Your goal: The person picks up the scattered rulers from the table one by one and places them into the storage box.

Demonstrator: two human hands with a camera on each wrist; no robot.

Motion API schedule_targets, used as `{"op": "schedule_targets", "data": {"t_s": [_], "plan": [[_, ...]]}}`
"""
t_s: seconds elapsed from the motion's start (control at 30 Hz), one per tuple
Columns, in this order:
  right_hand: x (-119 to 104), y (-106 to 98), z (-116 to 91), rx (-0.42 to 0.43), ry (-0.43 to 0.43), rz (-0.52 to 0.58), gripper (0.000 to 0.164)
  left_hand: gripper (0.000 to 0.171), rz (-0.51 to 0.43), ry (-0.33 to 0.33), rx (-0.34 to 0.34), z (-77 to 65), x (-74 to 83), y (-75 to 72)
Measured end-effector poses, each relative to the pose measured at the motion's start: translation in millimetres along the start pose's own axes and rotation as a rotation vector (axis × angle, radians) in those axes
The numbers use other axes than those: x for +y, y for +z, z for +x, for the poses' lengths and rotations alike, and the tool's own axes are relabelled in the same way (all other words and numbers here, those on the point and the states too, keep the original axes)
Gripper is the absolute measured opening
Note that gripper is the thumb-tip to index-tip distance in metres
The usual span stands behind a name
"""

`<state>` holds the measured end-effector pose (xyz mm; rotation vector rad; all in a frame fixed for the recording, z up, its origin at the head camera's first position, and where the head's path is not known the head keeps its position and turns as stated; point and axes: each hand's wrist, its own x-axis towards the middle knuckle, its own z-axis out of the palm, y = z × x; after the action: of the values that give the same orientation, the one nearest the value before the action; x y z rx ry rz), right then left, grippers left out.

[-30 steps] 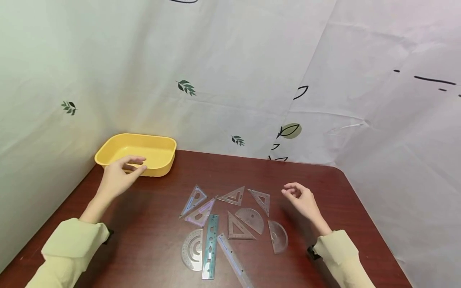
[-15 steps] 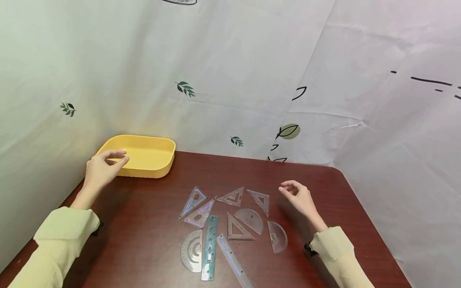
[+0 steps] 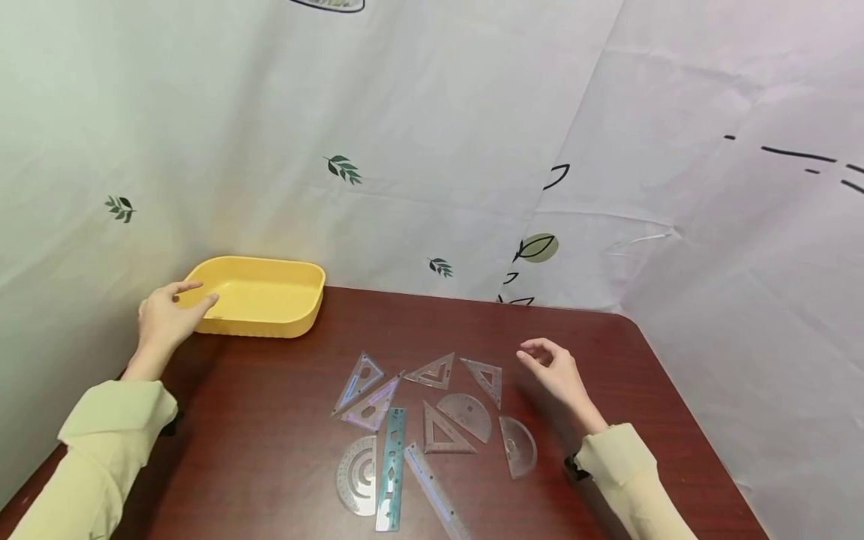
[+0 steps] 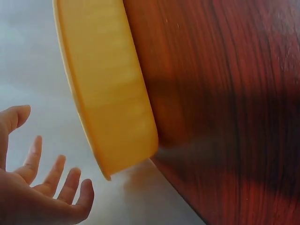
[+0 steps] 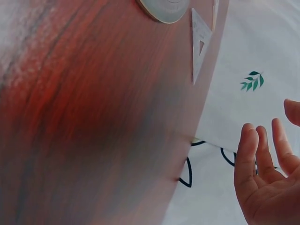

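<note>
My left hand [image 3: 165, 321] is at the left end of the yellow plastic basin [image 3: 263, 328], thumb and fingers apart. In the left wrist view its fingers are spread beside the basin's wall [image 4: 110, 93], with a gap between them. My right hand [image 3: 556, 376] hovers over the table's right side with loosely bent fingers and holds nothing. Nearest to it lie a clear set square [image 3: 493, 375] and a clear protractor [image 3: 520, 448]. The right wrist view shows that set square [image 5: 200, 40] beyond the spread fingers.
Mid-table lie a teal ruler [image 3: 391, 472], a clear ruler [image 3: 435, 491], another protractor [image 3: 347, 480], a half-round protractor [image 3: 469, 416] and several set squares, one with a purple edge [image 3: 374, 405]. A patterned white cloth [image 3: 405, 150] hangs behind the reddish-brown table [image 3: 256, 435].
My left hand has moved left, from in front of the basin to its left end. The right hand has barely shifted. The rulers, protractors and set squares lie as before.
</note>
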<state>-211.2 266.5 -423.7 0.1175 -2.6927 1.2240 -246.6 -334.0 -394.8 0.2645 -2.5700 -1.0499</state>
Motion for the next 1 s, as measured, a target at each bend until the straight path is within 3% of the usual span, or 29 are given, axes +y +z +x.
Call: {"op": "schedule_targets", "data": {"t_s": [0.13, 0.4, 0.6, 1.0], "plan": [[0, 1, -1, 0.002, 0.004, 0.004, 0.027, 0.058, 0.006, -0.016, 0.006, 3.2, -8.9, -2.6], [-1, 6, -2, -0.006, 0.012, 0.036, 0.024, 0.061, 0.034, -0.047, -0.083, 10.3, -18.2, -6.1], [-2, 9, -3, -0.022, 0.024, 0.035, 0.022, 0.058, 0.045, -0.04, -0.108, 14.9, -22.6, -9.1], [-1, 11, -4, -0.041, 0.039, 0.046, 0.025, 0.063, 0.003, -0.21, -0.129, 17.3, -28.5, -13.6]]}}
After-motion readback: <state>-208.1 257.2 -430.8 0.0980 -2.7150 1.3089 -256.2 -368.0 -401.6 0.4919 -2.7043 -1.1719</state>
